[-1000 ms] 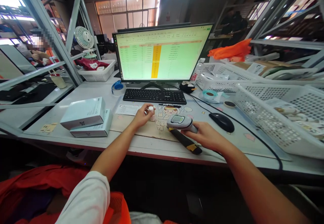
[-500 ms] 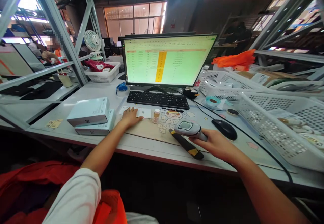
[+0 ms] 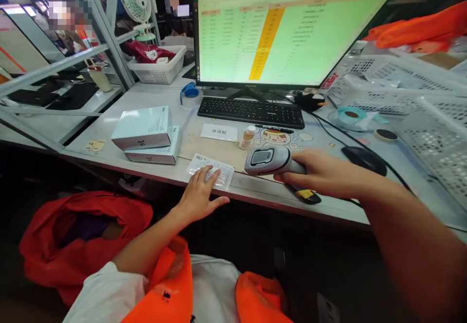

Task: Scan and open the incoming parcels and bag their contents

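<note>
While right hand [image 3: 324, 172] clamps scanner [image 3: 272, 160], left hand [image 3: 199, 196] flat, grip apart, on packet [image 3: 211, 170]; basket [image 3: 160, 72] holds red bag [image 3: 146, 50].

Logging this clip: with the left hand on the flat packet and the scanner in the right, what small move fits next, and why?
Probably tip the scanner left so its head points at the packet. The left hand pins the packet flat at the desk edge, printed side up; the right hand holds the scanner just beside it.
</note>
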Demonstrator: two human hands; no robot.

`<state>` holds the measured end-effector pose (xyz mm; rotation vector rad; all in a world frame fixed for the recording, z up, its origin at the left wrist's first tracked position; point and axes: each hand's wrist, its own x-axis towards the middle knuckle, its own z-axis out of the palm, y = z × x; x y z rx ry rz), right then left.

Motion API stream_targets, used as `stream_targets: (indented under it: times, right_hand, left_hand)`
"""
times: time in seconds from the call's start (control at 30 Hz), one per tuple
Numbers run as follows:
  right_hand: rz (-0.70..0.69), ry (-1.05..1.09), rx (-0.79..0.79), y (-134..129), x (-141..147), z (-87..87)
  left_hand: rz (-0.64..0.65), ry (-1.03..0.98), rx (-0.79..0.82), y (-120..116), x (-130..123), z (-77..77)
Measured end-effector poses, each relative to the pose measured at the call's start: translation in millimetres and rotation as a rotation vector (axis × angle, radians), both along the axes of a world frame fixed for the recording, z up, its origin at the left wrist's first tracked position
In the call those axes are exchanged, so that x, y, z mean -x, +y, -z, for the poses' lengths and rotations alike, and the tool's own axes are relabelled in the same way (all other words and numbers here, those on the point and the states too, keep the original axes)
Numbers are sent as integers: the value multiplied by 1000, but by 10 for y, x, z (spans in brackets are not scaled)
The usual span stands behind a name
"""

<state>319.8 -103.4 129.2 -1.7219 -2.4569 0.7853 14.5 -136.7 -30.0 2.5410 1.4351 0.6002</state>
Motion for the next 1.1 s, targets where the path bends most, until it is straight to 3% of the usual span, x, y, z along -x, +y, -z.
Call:
stream_targets:
  times: [0.1,0.2,0.37,0.43,0.63,0.93,1.1]
  right_hand:
    - [-57,-44,66,30,150,-73]
    - [-73,-87,9,83,273,-124]
    - [-85,-126,-11,145,359,-124]
    - [-70,-143,12,147,346,-98]
    - [-102,-161,28,157,369,-114]
    - [-212,-122,3,297,563,-81]
    - [-168,-96,-16,292,567,-47]
  left_hand:
    - [1,-10,-3,20,46,-8]
    - [23,17,30,119,61,-26]
    - [398,-121,69,363,190,-114]
    - [451,-140,41,420,252,-118]
    - [471,-93,-91,421,276,-14]
    - [448,-125,-58,397,259,-9]
    - [443,-168,-20,383,251,-7]
